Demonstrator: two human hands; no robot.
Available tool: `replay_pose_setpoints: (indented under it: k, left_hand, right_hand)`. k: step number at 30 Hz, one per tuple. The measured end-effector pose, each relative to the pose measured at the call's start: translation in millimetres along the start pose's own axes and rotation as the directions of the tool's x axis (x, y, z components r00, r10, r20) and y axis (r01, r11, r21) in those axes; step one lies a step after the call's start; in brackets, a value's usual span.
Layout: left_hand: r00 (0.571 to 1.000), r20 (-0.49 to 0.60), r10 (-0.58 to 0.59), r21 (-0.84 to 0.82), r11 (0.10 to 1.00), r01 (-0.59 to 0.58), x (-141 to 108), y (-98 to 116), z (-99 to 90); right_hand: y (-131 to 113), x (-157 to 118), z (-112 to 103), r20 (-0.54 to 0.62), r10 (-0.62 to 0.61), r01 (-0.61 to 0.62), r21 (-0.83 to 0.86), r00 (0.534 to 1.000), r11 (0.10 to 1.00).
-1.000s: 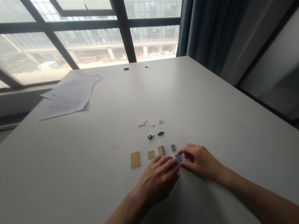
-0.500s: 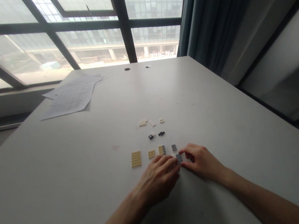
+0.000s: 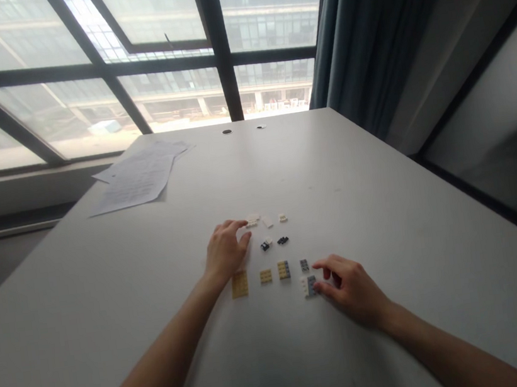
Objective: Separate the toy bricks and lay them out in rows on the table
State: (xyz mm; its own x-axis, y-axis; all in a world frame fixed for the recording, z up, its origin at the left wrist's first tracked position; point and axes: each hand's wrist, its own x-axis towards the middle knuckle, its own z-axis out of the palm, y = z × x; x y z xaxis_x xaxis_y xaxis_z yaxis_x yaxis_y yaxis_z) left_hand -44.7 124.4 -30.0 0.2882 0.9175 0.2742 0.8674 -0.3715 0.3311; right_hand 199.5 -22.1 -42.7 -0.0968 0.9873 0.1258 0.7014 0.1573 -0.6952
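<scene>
My left hand (image 3: pixel 227 246) reaches over the tan studded plate (image 3: pixel 239 285), thumb and fingers apart, with its fingertips at a white studded toy brick (image 3: pixel 251 223). It holds nothing that I can see. My right hand (image 3: pixel 349 283) rests at the right with index finger and thumb apart. Its thumb tip touches the edge of a white and grey brick piece (image 3: pixel 309 286). A small dark grey brick (image 3: pixel 304 265) lies just beyond that piece. Left of it are a tan and grey piece (image 3: pixel 284 270) and a smaller tan brick (image 3: pixel 265 276).
Farther off lie a black and white piece (image 3: pixel 265 245), black bricks (image 3: pixel 283 240), a flat white piece (image 3: pixel 268 222) and a white brick (image 3: pixel 283 218). Printed papers (image 3: pixel 137 181) spread at the back left of the white table (image 3: pixel 321 166). A window and curtain (image 3: pixel 361 34) stand behind.
My left hand has left the white and grey piece and moved forward and left to the white bricks. My right hand stays beside that piece. The view has tilted up slightly.
</scene>
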Motion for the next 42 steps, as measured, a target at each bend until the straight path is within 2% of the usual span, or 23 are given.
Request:
replay_pose_setpoints:
  k: [3,6,13,17,19,21,23,25,26,27,28,30,34,42]
  left_hand:
    - [0.999,0.03,-0.009,0.043,0.999,0.008,15,-14,6.8]
    - [0.999,0.051,0.012,0.062,0.998,-0.015,19,-13,11.6]
    - [1.0,0.017,0.001,0.056,0.998,-0.002,13,-7,18.5]
    - [1.0,0.001,0.029,0.022,0.999,-0.029,7,-8,12.1]
    - [0.998,-0.019,0.061,-0.034,0.998,-0.061,0,1,3.5]
    - [0.995,-0.049,0.082,-0.214,0.973,-0.09,-13,18,-5.8]
    - [0.999,-0.036,0.029,-0.523,0.851,-0.043,-32,42,-11.7]
    - [0.991,0.136,-0.021,-0.785,0.608,0.121,-53,67,-11.7]
    - [0.972,0.235,-0.004,-0.857,0.472,0.209,-64,78,-9.7]
    - [0.958,0.286,0.014,-0.897,0.355,0.262,-73,88,-6.7]
    - [0.947,0.321,0.035,-0.915,0.271,0.3,-81,95,-3.4]
    - [0.938,0.343,0.053,-0.929,0.165,0.331,-91,105,2.5]
    - [0.938,0.345,0.033,-0.937,0.07,0.342,-93,109,5.7]
    - [0.938,0.346,0.034,-0.937,0.059,0.344,-94,110,5.1]
  right_hand:
    - [2,0,3,-0.038,0.003,-0.002,0.028,0.999,1.0]
    - [4,0,5,-0.051,-0.002,0.004,0.042,0.999,0.999]
    - [2,0,3,-0.051,-0.01,0.011,0.03,0.999,0.999]
    - [2,1,3,-0.06,-0.013,0.016,0.046,0.998,0.999]
    - [3,0,4,-0.08,-0.029,0.033,0.051,0.996,0.998]
    - [3,-1,5,-0.148,-0.071,0.079,0.05,0.986,0.996]
    - [1,-4,6,-0.258,-0.142,0.159,0.047,0.956,0.986]
    - [-3,-7,7,-0.351,-0.225,0.255,0.043,0.909,0.966]
    - [-5,-8,8,-0.378,-0.259,0.296,0.042,0.889,0.954]
    - [-8,-10,8,-0.39,-0.285,0.327,0.044,0.875,0.944]
    - [-10,-11,8,-0.392,-0.305,0.351,0.048,0.868,0.935]
    - [-14,-12,9,-0.388,-0.323,0.375,0.064,0.863,0.925]
    - [-16,-11,9,-0.387,-0.335,0.39,0.071,0.859,0.918]
    - [-15,-10,10,-0.433,-0.38,0.43,0.019,0.817,0.903]
